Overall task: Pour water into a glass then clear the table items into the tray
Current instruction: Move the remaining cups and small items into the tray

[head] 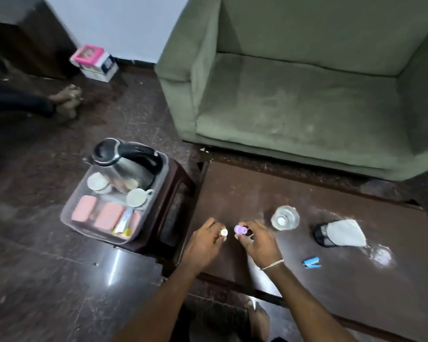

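Observation:
On the dark wooden table (pixel 232 188) my left hand (pixel 205 243) grips a small white-capped item (pixel 223 232), and my right hand (pixel 257 240) grips a small purple-capped item (pixel 240 229). Both hands sit near the table's left front. A clear glass (pixel 285 217) stands upright just right of my right hand. Further right lies a black mesh cup on its side (pixel 322 235) with a white cloth (pixel 346 233) over it, and a small blue stapler (pixel 311 262). The clear tray (pixel 71 215) stands on a stool to the left, holding a kettle (pixel 126 161), two white cups, pink bars and a tube.
A green sofa (pixel 307 95) stands behind the table. White powder or a wet patch (pixel 381 255) marks the table's right side. A pink and white box (pixel 94 61) sits on the floor at the back left. A person's feet (pixel 67 99) rest on the floor at left.

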`<control>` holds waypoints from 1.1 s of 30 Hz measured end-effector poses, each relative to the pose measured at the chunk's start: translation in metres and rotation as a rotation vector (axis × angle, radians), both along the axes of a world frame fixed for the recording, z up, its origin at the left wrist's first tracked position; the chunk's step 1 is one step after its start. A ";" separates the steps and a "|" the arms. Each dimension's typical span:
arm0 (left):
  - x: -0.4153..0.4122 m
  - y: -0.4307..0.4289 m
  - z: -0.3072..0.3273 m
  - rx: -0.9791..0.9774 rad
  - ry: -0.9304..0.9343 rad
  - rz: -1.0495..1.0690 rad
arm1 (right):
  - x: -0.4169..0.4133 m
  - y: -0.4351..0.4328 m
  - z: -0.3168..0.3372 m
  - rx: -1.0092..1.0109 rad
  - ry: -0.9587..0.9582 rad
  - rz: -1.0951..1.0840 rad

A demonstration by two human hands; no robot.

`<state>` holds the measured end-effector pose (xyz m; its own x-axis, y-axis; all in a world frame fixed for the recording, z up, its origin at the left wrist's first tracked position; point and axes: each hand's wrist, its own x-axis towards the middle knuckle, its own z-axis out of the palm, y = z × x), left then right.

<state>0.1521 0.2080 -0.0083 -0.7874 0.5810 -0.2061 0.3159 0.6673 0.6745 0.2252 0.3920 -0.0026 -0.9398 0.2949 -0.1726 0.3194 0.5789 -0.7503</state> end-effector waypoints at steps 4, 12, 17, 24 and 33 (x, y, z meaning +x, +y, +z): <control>-0.029 -0.072 0.022 0.011 0.022 0.141 | -0.059 -0.070 0.022 -0.040 0.035 0.135; -0.089 -0.212 0.041 -0.027 0.044 0.442 | -0.156 -0.207 0.032 -0.015 0.005 0.411; -0.125 -0.279 0.015 -0.155 0.054 0.555 | -0.211 -0.282 0.016 0.198 -0.100 0.591; -0.142 -0.309 -0.022 -0.337 0.136 0.471 | -0.250 -0.344 -0.010 0.335 -0.208 0.662; -0.146 -0.320 -0.024 -0.310 0.081 0.420 | -0.245 -0.345 -0.019 0.302 -0.253 0.610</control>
<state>0.0064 -0.1125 -0.0318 -0.9597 0.1337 -0.2471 0.0216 0.9121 0.4094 -0.0195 0.0470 -0.0216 -0.8945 -0.2000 -0.3999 0.0161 0.8794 -0.4758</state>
